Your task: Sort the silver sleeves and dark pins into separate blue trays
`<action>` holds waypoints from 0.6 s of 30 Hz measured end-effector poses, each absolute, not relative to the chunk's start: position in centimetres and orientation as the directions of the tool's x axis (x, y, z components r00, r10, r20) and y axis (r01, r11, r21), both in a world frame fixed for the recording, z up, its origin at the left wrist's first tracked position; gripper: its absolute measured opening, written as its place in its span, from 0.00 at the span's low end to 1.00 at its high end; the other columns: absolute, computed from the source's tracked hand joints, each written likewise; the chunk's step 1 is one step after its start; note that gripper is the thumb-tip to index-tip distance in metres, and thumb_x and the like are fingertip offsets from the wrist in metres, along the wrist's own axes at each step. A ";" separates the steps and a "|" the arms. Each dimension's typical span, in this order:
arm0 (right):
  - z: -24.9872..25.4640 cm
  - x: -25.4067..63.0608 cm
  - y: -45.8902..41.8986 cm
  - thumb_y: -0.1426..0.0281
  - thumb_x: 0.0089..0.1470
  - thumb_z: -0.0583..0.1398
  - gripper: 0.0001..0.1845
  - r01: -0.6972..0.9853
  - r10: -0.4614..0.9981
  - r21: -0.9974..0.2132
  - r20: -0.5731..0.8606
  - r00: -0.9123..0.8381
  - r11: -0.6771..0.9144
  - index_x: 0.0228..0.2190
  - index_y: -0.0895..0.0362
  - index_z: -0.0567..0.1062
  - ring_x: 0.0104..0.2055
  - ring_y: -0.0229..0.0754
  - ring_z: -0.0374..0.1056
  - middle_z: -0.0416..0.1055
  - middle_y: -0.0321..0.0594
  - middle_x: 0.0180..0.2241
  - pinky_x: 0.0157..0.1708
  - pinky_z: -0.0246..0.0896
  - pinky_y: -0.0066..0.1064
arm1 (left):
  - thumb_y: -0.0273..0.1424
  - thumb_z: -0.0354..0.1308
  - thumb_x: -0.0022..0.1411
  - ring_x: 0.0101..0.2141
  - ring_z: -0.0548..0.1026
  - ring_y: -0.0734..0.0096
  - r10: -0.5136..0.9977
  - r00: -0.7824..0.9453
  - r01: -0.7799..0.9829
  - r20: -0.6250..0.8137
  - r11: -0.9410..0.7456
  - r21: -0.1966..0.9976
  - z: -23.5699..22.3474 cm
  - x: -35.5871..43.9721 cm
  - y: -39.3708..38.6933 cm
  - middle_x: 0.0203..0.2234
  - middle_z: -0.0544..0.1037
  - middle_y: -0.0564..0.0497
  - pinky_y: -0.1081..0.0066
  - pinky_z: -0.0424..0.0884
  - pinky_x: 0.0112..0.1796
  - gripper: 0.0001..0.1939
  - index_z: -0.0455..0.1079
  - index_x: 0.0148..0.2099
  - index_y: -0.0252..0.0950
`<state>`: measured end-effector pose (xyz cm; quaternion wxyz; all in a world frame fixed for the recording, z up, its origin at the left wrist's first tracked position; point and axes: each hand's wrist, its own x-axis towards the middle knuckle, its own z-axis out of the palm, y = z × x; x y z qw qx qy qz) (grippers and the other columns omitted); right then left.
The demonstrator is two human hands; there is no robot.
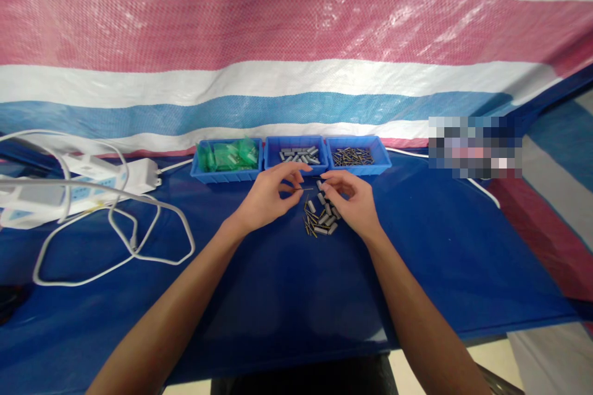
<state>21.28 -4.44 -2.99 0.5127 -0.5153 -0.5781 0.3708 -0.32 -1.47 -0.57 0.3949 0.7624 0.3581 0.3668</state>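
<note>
My left hand (pixel 271 194) pinches a thin metal pin (pixel 306 189) between thumb and fingertips, its tip pointing right. My right hand (pixel 352 200) is closed in a pinch just right of it, on something small that I cannot make out, perhaps one of the grey sleeves. Below and between the hands lies a loose pile of grey sleeves and thin pins (pixel 320 217) on the blue table cover (pixel 287 296). Both hands hover just above that pile.
Three blue trays stand in a row behind the hands: one with green bags (pixel 227 160), one with grey sleeves (pixel 296 155), one with pins (pixel 357 157). A white power strip (pixel 83 182) and looped white cable (pixel 115 241) lie at the left. A striped tarp hangs behind.
</note>
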 end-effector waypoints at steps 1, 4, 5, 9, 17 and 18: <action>-3.0 21.2 -4.5 0.66 0.57 0.67 0.09 0.222 0.979 -0.956 0.203 0.024 0.193 0.40 0.52 0.82 0.31 0.43 0.75 0.80 0.37 0.32 0.34 0.72 0.37 | 0.25 0.62 0.64 0.38 0.79 0.72 0.850 0.456 0.225 0.266 -0.399 0.889 -0.6 -0.3 -1.5 0.41 0.76 0.48 0.72 0.82 0.41 0.21 0.72 0.59 0.37; -3.0 21.3 -4.6 0.66 0.56 0.68 0.12 0.197 0.983 -0.963 0.175 -0.054 0.182 0.43 0.52 0.82 0.32 0.43 0.77 0.81 0.37 0.33 0.34 0.71 0.36 | 0.29 0.67 0.62 0.39 0.80 0.70 0.891 0.395 0.145 0.223 -0.301 0.943 -0.9 -0.3 -1.3 0.40 0.77 0.48 0.70 0.82 0.42 0.21 0.73 0.58 0.37; -3.0 21.3 -4.5 0.65 0.55 0.69 0.13 0.175 0.984 -0.969 0.162 -0.075 0.173 0.44 0.52 0.82 0.33 0.43 0.77 0.82 0.38 0.34 0.34 0.71 0.35 | 0.30 0.68 0.61 0.39 0.81 0.69 0.902 0.378 0.124 0.208 -0.272 0.954 -0.9 -0.3 -1.2 0.40 0.78 0.48 0.70 0.82 0.42 0.22 0.74 0.57 0.37; -3.0 21.4 -4.5 0.63 0.52 0.72 0.17 0.070 0.990 -0.992 0.093 -0.105 0.101 0.44 0.53 0.83 0.34 0.43 0.79 0.83 0.39 0.34 0.35 0.73 0.33 | 0.34 0.72 0.58 0.38 0.83 0.68 0.928 0.332 0.081 0.170 -0.207 0.975 -1.3 -0.5 -0.9 0.40 0.80 0.48 0.69 0.82 0.42 0.24 0.75 0.56 0.38; -3.3 21.0 -4.4 0.61 0.48 0.75 0.12 -0.074 0.992 -0.997 0.035 -0.121 0.026 0.34 0.53 0.86 0.33 0.43 0.80 0.84 0.39 0.33 0.37 0.77 0.35 | 0.36 0.71 0.60 0.33 0.83 0.67 0.932 0.336 0.095 0.133 -0.174 0.980 -1.5 0.5 -1.6 0.34 0.81 0.49 0.71 0.81 0.37 0.21 0.75 0.53 0.35; -3.4 21.0 -4.4 0.60 0.48 0.75 0.13 -0.074 0.993 -0.997 0.038 -0.113 0.030 0.34 0.54 0.86 0.33 0.43 0.80 0.84 0.39 0.33 0.37 0.77 0.35 | 0.37 0.69 0.62 0.33 0.83 0.67 0.930 0.339 0.113 0.139 -0.187 0.976 -1.5 0.7 -1.6 0.34 0.81 0.49 0.71 0.81 0.37 0.19 0.75 0.52 0.35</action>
